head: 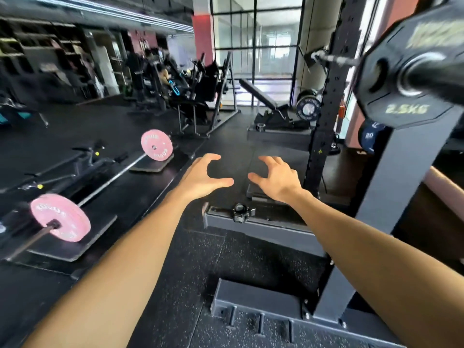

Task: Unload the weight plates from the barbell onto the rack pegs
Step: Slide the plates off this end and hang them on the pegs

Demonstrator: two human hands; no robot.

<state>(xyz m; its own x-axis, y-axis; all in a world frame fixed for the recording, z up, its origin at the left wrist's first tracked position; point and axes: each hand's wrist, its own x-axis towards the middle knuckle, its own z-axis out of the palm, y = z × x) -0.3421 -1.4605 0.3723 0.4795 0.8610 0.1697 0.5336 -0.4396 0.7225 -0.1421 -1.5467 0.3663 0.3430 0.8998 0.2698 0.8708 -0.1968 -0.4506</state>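
A black 2.5 kg plate (406,79) sits on a bar sleeve (437,76) at the top right, close to my head. Both my arms reach forward over the floor. My left hand (203,177) and my right hand (276,179) hover side by side with fingers spread and loosely curved, holding nothing, well below and left of that plate. The dark rack upright (391,197) stands just right of my right arm. A blue 20 kg plate (369,136) hangs behind the upright. A barbell (113,179) with two pink plates (60,217) (157,144) lies on the floor at left.
The rack's base beam (251,222) carries a black collar clamp (239,212) below my hands. A second rack post (326,116) stands ahead, with an incline bench (266,99) and more plates (307,108) behind it. Gym machines and people fill the far left.
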